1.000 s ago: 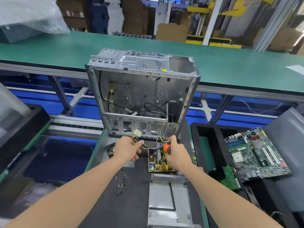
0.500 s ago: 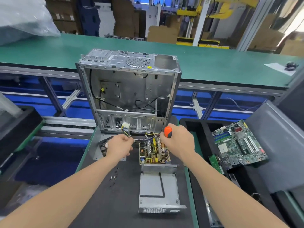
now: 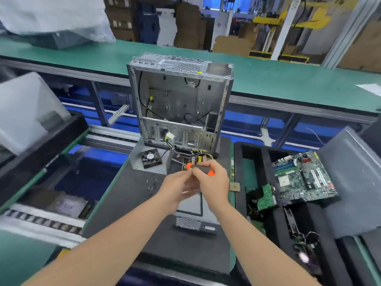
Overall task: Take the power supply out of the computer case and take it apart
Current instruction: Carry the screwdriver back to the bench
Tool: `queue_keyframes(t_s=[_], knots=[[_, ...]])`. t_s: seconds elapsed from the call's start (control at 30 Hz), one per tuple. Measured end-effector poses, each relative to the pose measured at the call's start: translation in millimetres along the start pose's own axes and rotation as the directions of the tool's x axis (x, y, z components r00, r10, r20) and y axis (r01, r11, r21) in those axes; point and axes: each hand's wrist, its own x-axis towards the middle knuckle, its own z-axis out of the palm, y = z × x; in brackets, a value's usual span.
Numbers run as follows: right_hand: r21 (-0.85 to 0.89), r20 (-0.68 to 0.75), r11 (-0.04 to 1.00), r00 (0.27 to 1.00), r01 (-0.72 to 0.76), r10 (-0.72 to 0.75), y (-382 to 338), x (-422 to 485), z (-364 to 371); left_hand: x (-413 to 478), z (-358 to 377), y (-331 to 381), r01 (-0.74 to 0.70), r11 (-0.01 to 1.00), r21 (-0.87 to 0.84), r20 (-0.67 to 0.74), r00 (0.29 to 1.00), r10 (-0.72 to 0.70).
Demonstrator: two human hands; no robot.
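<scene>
The open grey computer case (image 3: 179, 96) stands upright at the far end of the black mat. In front of it lies the power supply's circuit board (image 3: 195, 159) with its wire bundle and white connector (image 3: 170, 138). A metal panel with the black fan (image 3: 150, 158) lies to the left, and the grey power supply cover (image 3: 193, 220) lies nearer me. Both hands meet above the board on an orange-and-black screwdriver (image 3: 199, 169), held level. My right hand (image 3: 212, 180) grips its handle. My left hand (image 3: 177, 188) holds it near the shaft end.
Several small screws (image 3: 151, 184) lie loose on the black mat (image 3: 127, 203). A black tray (image 3: 253, 153) on the right holds a motherboard (image 3: 303, 178) and a small green card (image 3: 267, 198). A green conveyor bench (image 3: 288, 79) runs behind the case.
My left hand let go of the wire bundle and came over to the screwdriver. My right hand turned the screwdriver from upright to level and pulled back toward me. The view shifted.
</scene>
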Motion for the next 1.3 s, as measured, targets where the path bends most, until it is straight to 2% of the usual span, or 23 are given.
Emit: queue_keyframes(t_s=[0.2,0.43,0.57,0.77,0.93,1.1,1.3], knots=[[0.055,0.148,0.972,0.965,-0.228,0.218,10.9,-40.0,39.2,-30.6,-52.6,-19.1,-0.025,0.992,-0.123,-0.18,0.984,0.003],[-0.064,0.315,0.934,0.881,-0.351,0.353,19.6,-89.5,109.7,-73.1,-134.6,-25.3,-0.043,0.997,-0.07,-0.307,0.952,0.019],[-0.041,0.392,0.907,0.828,-0.419,0.4,17.9,-119.1,161.1,-92.0,-194.3,-32.5,-0.07,0.997,-0.035,-0.402,0.914,0.05],[-0.076,0.598,0.866,0.672,-0.494,0.436,11.5,-185.5,251.3,-143.9,-294.7,-41.2,-0.068,0.994,0.085,-0.579,0.808,0.105],[-0.149,0.685,0.786,0.511,-0.599,0.52,17.3,-253.2,321.9,-189.9,-375.4,-58.5,0.093,0.956,0.277,-0.684,0.718,0.128],[-0.241,0.694,0.655,0.345,-0.717,0.632,35.5,-320.1,380.0,-234.7,-445.2,-86.8,0.243,0.884,0.399,-0.735,0.661,0.15],[-0.305,0.66,0.53,0.225,-0.791,0.717,65.9,-382.3,428.8,-269.3,-501.9,-117.8,0.387,0.807,0.445,-0.767,0.63,0.121]])
